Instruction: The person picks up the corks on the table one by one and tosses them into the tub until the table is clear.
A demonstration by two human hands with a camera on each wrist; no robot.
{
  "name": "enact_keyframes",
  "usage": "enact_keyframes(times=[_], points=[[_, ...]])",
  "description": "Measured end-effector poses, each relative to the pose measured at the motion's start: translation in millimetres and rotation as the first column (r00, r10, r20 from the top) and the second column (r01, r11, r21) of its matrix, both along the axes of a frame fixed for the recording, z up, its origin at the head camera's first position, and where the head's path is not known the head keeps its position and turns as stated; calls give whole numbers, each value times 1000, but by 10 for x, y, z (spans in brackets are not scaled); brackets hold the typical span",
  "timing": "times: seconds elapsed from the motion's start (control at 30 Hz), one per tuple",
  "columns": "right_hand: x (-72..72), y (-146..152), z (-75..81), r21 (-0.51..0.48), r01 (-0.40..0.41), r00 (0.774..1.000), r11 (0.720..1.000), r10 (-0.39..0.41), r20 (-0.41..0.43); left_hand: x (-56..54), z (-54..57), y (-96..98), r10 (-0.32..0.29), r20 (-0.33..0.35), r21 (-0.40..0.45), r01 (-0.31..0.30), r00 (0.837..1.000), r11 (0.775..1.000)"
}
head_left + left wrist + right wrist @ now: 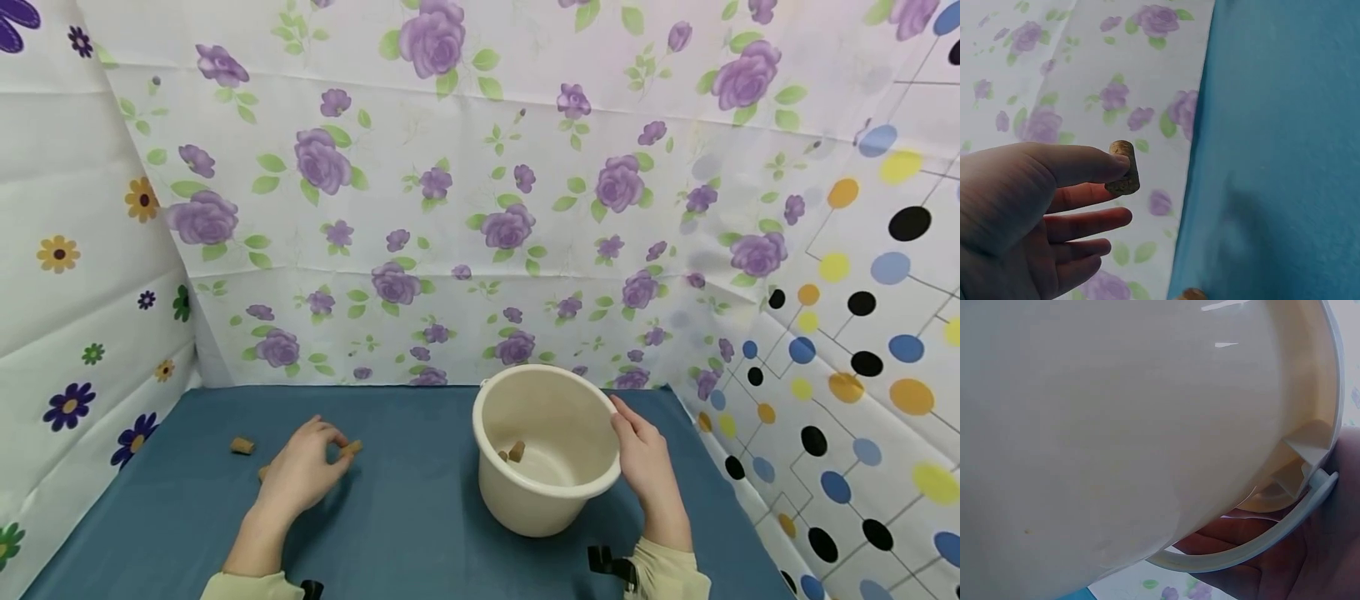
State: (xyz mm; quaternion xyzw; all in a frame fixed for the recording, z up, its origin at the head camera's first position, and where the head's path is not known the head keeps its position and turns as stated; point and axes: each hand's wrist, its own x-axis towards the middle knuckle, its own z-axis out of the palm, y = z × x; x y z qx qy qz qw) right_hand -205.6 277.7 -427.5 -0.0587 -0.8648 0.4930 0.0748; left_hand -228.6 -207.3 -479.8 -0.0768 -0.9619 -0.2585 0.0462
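My left hand (298, 473) pinches a wine cork (351, 448) between thumb and index finger. In the left wrist view the same cork (1124, 181) stands nearly upright at the thumb tip, the other fingers loosely extended below. My right hand (647, 460) grips the rim of a cream plastic bucket (528, 504) at its right side. The bucket leans a little, its mouth facing me, and corks (517, 451) lie inside. Close up, the bucket wall (1116, 437) fills most of the right wrist view, with the fingers behind its handle (1241, 553).
A loose cork (242, 446) lies on the blue tablecloth (405, 517) at the left. Another cork (263, 472) is mostly hidden behind the left hand. Flowered cloth (465, 208) hangs along the back, and a dotted cloth (862, 417) borders the right.
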Motion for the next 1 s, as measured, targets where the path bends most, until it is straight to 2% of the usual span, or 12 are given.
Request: enact_keyframes(times=[0.23,0.5,0.8,1.0], points=[[11,-9,-25,1,-4,1000,1000,4,7,102,142,92,-15,-47,11,16,999,1000],[9,6,-3,13,6,1000,1000,-6,-1,121,206,105,-32,-99,40,36,995,999],[11,-4,-6,10,4,1000,1000,-4,4,154,233,89,-17,-96,48,21,995,999],[5,-11,9,26,5,1000,1000,-5,-6,163,268,95,-22,-121,55,29,992,998]])
